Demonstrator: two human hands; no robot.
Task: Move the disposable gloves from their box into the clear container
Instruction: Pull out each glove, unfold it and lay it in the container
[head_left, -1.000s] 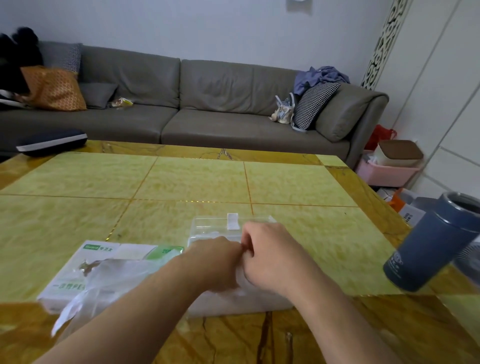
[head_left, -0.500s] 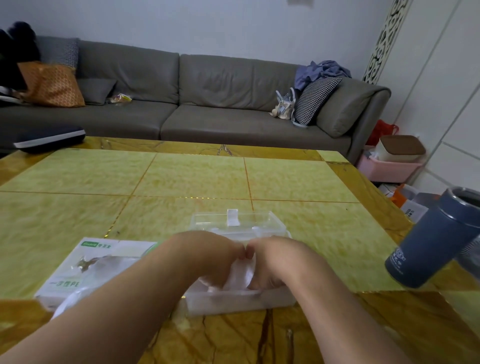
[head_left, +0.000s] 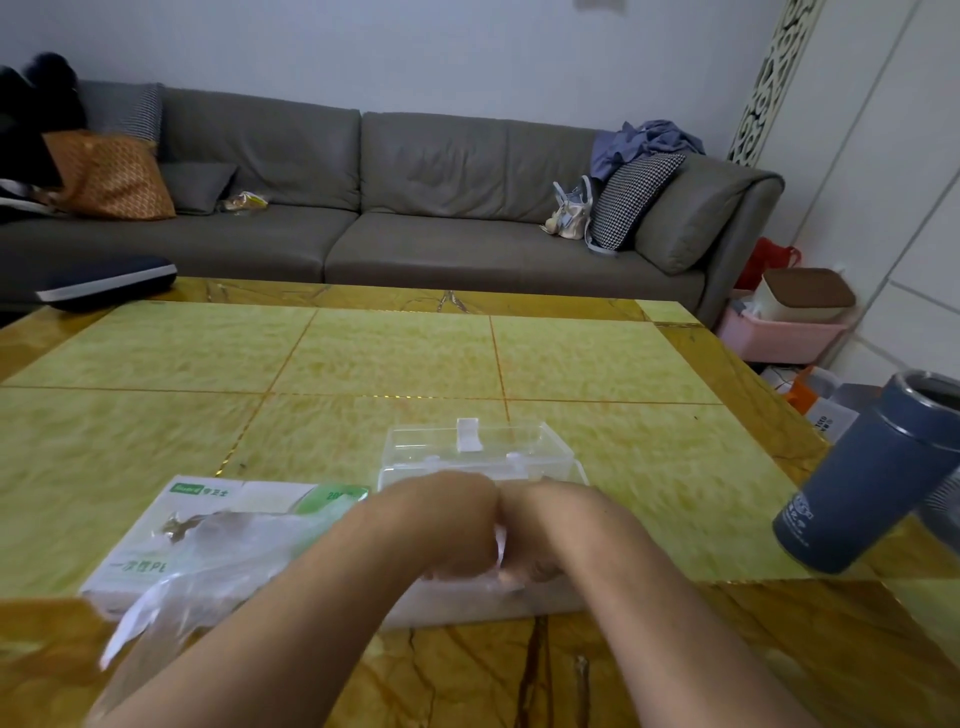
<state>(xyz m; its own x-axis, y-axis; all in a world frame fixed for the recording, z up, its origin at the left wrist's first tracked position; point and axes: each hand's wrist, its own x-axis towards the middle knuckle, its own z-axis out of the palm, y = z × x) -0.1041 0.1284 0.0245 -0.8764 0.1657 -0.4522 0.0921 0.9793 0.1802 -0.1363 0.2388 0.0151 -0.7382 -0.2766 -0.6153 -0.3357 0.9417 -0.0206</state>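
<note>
Over clear container (head_left: 475, 452) | left hand (head_left: 447, 525), right hand (head_left: 545, 525) touching, both clutching crumpled gloves (head_left: 500, 551) between them

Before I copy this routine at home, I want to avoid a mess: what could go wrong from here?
1. Both hands, left hand and right hand, press gloves into the clear container; it may slide on the glossy table.
2. Loose gloves hanging from the glove box lie against the left forearm and could be dragged out.
3. The blue tumbler stands by the right elbow and might be knocked.
</note>
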